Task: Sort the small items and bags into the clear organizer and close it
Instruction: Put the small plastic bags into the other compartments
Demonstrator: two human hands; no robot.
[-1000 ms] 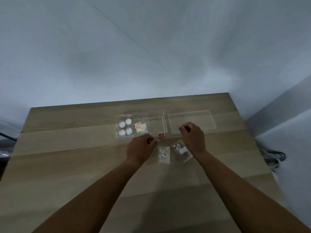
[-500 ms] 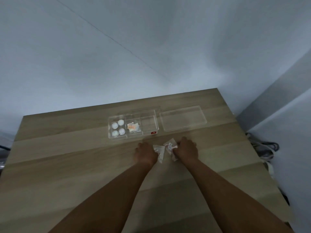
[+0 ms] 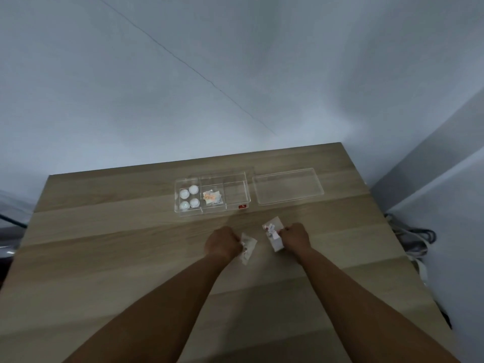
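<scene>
Holding now: my left hand (image 3: 224,242) is clenched on one small clear plastic bag with tiny dark bits inside (image 3: 247,248), and my right hand (image 3: 294,235) is clenched on a second small clear bag with a white label and red marks (image 3: 272,233). Both bags look raised just off the pale wooden tabletop (image 3: 110,244), near me and well short of the box.
Left to do, bags: neither bag is in the organizer yet; I judge these two are the last loose things, since nothing else lies on the wood.
Clear plastic compartment organizer (image 3: 237,205): it sits open further out, past my hands.
Done, left compartment: four small white round items (image 3: 189,197) lie together there.
Done, middle compartment: a little clear packet with orange contents (image 3: 212,197) rests inside.
Free space: the right compartment looks empty, so I would expect the bags to go there.
Flat clear plastic lid (image 3: 288,186): it lies just beside the organizer on its right, apart from it.
Left to do, closing: the lid is not yet on.
</scene>
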